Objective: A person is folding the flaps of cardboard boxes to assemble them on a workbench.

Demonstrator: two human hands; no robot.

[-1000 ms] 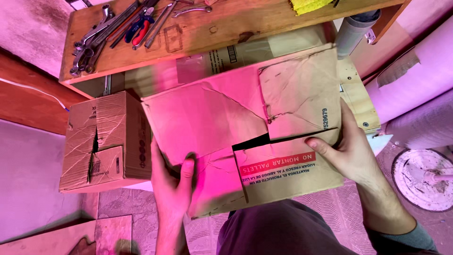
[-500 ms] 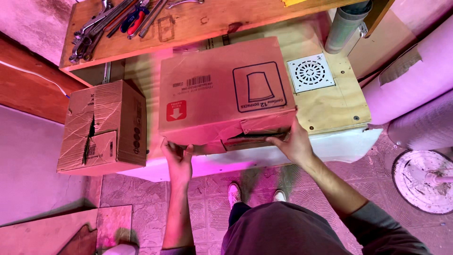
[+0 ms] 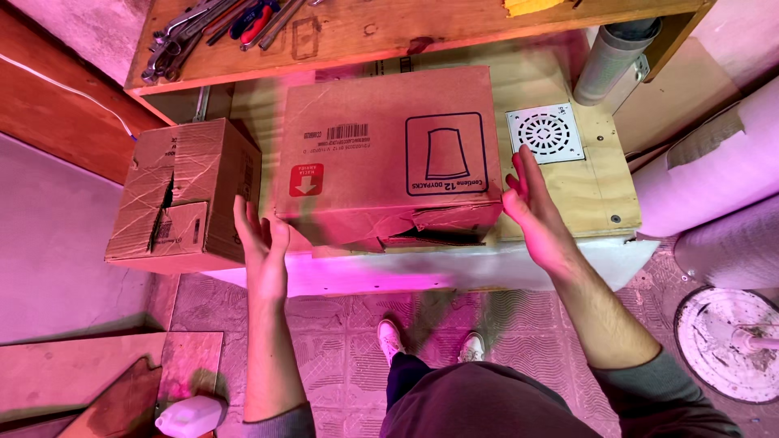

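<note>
Released a moment ago, our left hand and right hand now hover spread on either side of the cardboard box resting on the low shelf, whose torn front edge overhangs and could tip it forward.

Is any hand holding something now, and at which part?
Nothing is held. The left hand and right hand are open beside the cardboard box, near its side edges, without a grip.
</note>
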